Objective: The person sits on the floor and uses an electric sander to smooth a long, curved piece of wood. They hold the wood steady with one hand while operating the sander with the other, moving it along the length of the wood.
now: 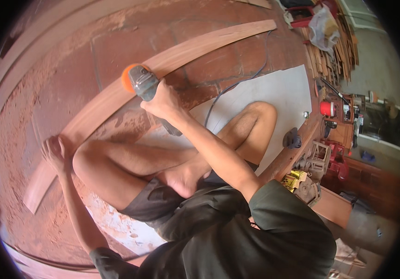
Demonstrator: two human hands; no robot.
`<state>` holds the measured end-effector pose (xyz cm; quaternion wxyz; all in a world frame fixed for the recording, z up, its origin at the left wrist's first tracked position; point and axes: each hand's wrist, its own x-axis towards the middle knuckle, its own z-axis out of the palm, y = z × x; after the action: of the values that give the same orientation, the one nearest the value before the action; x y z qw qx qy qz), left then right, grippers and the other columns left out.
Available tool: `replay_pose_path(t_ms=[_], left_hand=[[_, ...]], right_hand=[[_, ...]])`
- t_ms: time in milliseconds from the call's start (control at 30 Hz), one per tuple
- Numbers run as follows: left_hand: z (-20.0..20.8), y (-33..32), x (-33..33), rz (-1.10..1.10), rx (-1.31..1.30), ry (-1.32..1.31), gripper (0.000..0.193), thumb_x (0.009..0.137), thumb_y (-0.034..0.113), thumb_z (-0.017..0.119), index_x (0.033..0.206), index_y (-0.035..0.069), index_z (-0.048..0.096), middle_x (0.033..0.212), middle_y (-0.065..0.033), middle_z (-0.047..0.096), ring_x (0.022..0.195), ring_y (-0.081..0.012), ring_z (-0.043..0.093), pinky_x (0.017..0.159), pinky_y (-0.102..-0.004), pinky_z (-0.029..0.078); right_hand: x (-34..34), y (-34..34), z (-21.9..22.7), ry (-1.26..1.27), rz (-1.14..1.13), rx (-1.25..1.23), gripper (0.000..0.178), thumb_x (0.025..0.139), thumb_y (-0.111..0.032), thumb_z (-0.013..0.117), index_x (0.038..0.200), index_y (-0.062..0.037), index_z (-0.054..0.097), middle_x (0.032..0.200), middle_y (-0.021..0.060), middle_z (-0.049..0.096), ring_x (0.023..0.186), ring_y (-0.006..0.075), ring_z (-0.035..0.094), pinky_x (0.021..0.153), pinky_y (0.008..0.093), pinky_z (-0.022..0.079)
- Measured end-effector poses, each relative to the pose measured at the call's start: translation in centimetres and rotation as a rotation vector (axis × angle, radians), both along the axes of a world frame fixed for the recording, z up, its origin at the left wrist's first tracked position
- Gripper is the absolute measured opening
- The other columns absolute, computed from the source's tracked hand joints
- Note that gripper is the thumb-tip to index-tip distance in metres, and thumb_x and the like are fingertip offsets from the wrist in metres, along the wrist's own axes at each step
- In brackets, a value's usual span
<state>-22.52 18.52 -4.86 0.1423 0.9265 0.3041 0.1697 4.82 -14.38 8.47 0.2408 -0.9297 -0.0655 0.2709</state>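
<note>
A long, pale reddish-brown wooden board (209,43) lies across the floor in front of me. My left hand (56,152) is closed over its near-left part, fingers on one side and thumb towards my knee. My right hand (165,101) is wrapped round the body of a dark grey angle grinder (143,83). An orange disc (127,78) on the grinder's head rests at the board's middle; whether it is spinning I cannot tell. The grinder's rear end sticks out below my right wrist.
Sawdust (23,107) covers the tiled floor at left, beside more long boards (37,39). A dark cord (237,83) runs over a white sheet (283,88) by my right knee. Stacked wood strips (330,60), a red container (327,109) and wooden pieces (318,158) stand at right.
</note>
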Motion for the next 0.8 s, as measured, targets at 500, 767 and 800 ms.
replay_pose_path(t_ms=[500,767,800], left_hand=[[2.7,0.6,0.6,-0.350,0.174,0.176,0.065,0.084,0.021,0.073,0.141,0.003,0.047,0.135,-0.0158,0.056,0.126,-0.0357,0.053,0.105,-0.0477,0.041],[4.8,8.1,-7.9,-0.317,0.313,0.501,0.097,0.084,0.046,0.080,0.154,-0.002,0.033,0.147,-0.0249,0.048,0.136,-0.0417,0.048,0.111,-0.0525,0.042],[5.0,8.2,-8.3,-0.332,0.276,0.528,0.094,0.086,0.046,0.077,0.154,-0.003,0.033,0.148,-0.0257,0.046,0.137,-0.0425,0.046,0.112,-0.0525,0.041]], right_hand=[[5.2,-6.1,1.0,-0.009,-0.185,0.430,0.049,0.065,-0.028,0.082,0.104,-0.0022,0.068,0.094,0.0130,0.072,0.087,0.0245,0.070,0.081,0.0374,0.055],[6.8,-8.3,5.6,-0.083,-0.191,0.576,0.035,0.067,-0.025,0.080,0.094,-0.0063,0.069,0.082,0.0078,0.070,0.076,0.0210,0.068,0.072,0.0365,0.055],[6.9,-8.5,6.5,-0.059,-0.206,0.588,0.036,0.068,-0.026,0.080,0.096,-0.0061,0.069,0.084,0.0077,0.070,0.076,0.0198,0.068,0.072,0.0364,0.055]])
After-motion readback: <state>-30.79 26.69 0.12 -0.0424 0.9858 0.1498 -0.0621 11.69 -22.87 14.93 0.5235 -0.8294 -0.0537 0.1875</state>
